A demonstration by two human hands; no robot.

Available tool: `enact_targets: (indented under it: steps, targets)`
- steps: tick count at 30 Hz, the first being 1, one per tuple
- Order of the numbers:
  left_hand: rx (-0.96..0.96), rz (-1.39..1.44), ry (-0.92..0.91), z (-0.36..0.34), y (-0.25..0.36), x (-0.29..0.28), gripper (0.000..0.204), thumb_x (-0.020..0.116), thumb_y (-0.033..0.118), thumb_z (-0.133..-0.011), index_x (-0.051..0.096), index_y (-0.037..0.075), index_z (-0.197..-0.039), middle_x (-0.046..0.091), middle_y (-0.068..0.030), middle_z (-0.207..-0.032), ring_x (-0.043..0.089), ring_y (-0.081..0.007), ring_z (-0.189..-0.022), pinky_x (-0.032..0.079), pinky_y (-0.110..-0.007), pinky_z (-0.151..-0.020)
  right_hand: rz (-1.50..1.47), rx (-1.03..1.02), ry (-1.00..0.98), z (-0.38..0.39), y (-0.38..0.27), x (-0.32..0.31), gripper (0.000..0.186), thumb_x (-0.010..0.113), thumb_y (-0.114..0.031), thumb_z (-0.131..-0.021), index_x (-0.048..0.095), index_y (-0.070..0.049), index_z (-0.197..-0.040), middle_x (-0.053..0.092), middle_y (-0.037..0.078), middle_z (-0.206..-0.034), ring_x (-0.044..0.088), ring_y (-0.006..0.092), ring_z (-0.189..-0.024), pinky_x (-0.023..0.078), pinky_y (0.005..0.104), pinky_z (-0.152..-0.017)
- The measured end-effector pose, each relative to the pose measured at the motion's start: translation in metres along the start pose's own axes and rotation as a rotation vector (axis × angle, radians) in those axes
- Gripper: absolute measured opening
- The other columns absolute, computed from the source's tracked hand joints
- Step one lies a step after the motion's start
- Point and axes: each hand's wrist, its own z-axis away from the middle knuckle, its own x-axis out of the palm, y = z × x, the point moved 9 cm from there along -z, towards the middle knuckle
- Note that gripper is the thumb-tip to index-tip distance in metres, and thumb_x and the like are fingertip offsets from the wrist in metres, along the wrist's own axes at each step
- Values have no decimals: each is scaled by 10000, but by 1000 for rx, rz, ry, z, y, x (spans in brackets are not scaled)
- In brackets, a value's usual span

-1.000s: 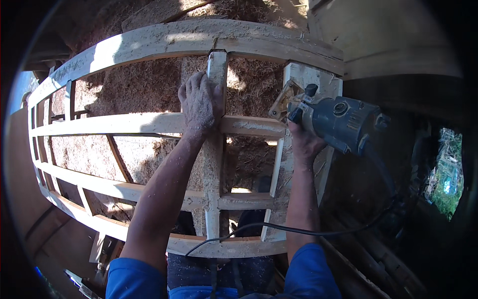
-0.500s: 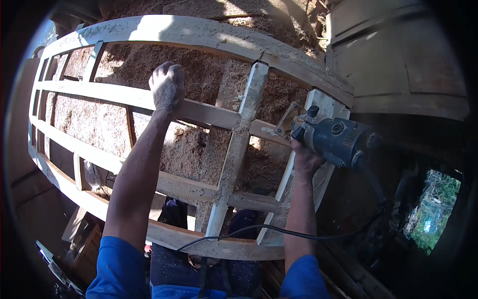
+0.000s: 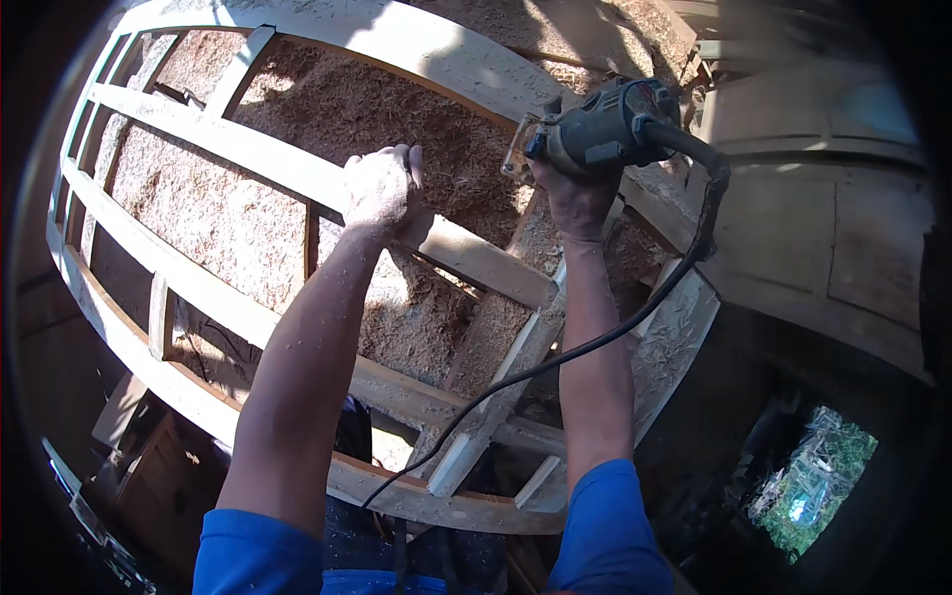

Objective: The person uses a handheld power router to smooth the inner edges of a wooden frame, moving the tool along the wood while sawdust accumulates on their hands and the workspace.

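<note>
A large wooden frame point(image 3: 426, 50) with several rails and crossbars lies before me, dusted with shavings. My left hand point(image 3: 382, 193) is closed around its middle rail point(image 3: 263, 159). My right hand point(image 3: 580, 193) grips a dark corded trim router point(image 3: 610, 129), held on its side at the far rail, right of the middle. The router's base plate point(image 3: 520, 149) points left; I cannot tell whether its bit touches the wood. From the motor end, a black cord point(image 3: 555, 359) loops down across my right forearm and over the frame's near edge.
Heaps of wood shavings point(image 3: 198, 213) lie beneath and beyond the frame. At the right stands a panelled wooden surface point(image 3: 783, 228). An opening point(image 3: 818, 476) at lower right shows greenery outside. Wooden pieces point(image 3: 159, 476) stand at lower left.
The router in my right hand has moved up and left, from the frame's right end to the far rail. My left hand sits further right along the middle rail. The view has shifted.
</note>
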Motion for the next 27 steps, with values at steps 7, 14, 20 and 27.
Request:
enact_targets:
  steps: [7,14,20,27]
  targets:
    - [93,66,218,5,3,-22,313,515,309,-980,603,85,-1180,617,-103,-1110,565,-276,-1103,420,-434,-923,442,-225,-82,-8,16,34,752,912,-279,-647,516,-40,-1239,608,90,-1168,607,234,-1080,480,368,-983]
    - [339,189,286,3,7,-27,796,618,533,-877,405,10,-1438,453,-187,-1386,382,-334,-1365,247,-485,-1161,263,108,-236,-11,43,58,759,934,-275,-620,536,-51,-1225,614,97,-1169,614,246,-1071,498,396,-953]
    - [712,-11,-35,-85,60,-43,1225,687,752,-671,205,49,-1550,303,-133,-1581,221,-280,-1494,157,-538,-1209,316,-42,-262,-47,19,69,651,877,-244,-670,590,-55,-1222,636,110,-1195,612,240,-1117,491,391,-973]
    - [756,-285,-142,-103,29,-39,1067,663,656,-718,237,161,-1562,274,1,-1614,245,-193,-1489,273,-521,-1167,45,194,-359,-36,11,133,655,821,-175,-757,512,-41,-1319,577,128,-1309,566,245,-1207,469,413,-1020]
